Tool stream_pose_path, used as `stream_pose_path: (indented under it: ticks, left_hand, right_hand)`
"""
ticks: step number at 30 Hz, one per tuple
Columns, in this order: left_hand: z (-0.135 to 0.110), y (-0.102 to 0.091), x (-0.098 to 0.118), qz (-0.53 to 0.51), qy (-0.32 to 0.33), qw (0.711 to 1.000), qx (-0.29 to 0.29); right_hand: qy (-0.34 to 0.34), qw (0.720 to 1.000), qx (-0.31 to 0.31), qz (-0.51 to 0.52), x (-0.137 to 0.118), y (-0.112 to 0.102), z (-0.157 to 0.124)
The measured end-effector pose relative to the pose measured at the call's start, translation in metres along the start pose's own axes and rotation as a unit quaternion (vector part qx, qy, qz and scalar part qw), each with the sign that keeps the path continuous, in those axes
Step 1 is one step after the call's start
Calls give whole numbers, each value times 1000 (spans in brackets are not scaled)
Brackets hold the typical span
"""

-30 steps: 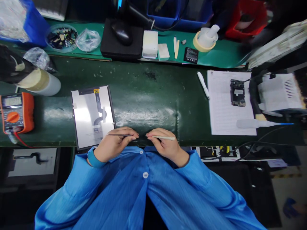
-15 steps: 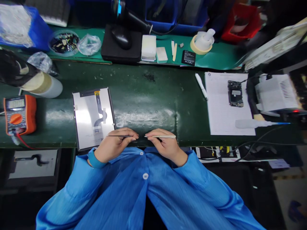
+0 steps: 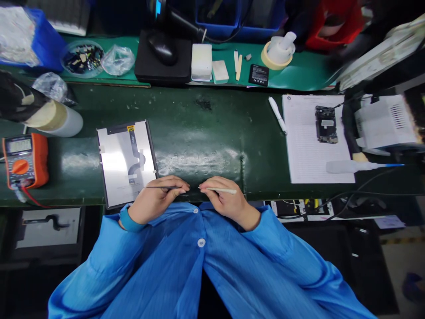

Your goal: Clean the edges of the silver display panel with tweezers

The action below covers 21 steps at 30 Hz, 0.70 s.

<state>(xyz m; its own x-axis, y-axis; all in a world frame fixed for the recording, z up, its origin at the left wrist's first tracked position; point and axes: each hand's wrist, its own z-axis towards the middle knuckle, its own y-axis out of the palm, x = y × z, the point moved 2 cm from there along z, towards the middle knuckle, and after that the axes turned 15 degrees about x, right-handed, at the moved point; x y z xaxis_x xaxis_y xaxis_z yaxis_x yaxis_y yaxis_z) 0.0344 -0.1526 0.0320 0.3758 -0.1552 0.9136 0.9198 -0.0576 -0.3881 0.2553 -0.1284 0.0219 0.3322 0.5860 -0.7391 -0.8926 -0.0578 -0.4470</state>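
At the bench's front edge, my left hand (image 3: 162, 195) is closed, pinching a thin dark rod-like tool (image 3: 156, 187) whose exact kind I cannot make out. Across a small gap, my right hand (image 3: 226, 197) is closed round a slim whitish pen-like tool (image 3: 223, 190) with its pointed end toward my left hand. Whatever lies between the fingertips, if anything, is too small to see. Beside my left hand, a display panel (image 3: 114, 161) lies with its silvery back up, a dark flex cable (image 3: 134, 153) taped across it.
An orange multimeter (image 3: 26, 160) stands far left, near a white bottle (image 3: 71, 120). On the right, papers (image 3: 302, 155) bear a circuit board (image 3: 326, 126) and a dropper bottle (image 3: 345, 166), with a white pen (image 3: 277, 114) alongside. A black battery (image 3: 259, 75) lies on the back shelf.
The whole view has shifted slightly. The whitish tool in my right hand has tilted a little, its rear end lower. Both hands keep their grip in nearly the same place.
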Motion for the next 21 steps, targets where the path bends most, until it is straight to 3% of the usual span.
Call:
stream_pose_path:
  ticks: [10, 21]
  left_hand:
    - [-1, -1, -1, -2, -11, 1000, -5]
    - [1, -2, -1, -7, -1, 1000, -14]
  right_hand:
    - [35, 998, 27, 33, 3, -3, -5]
    - [8, 999, 16, 39, 2, -2, -2]
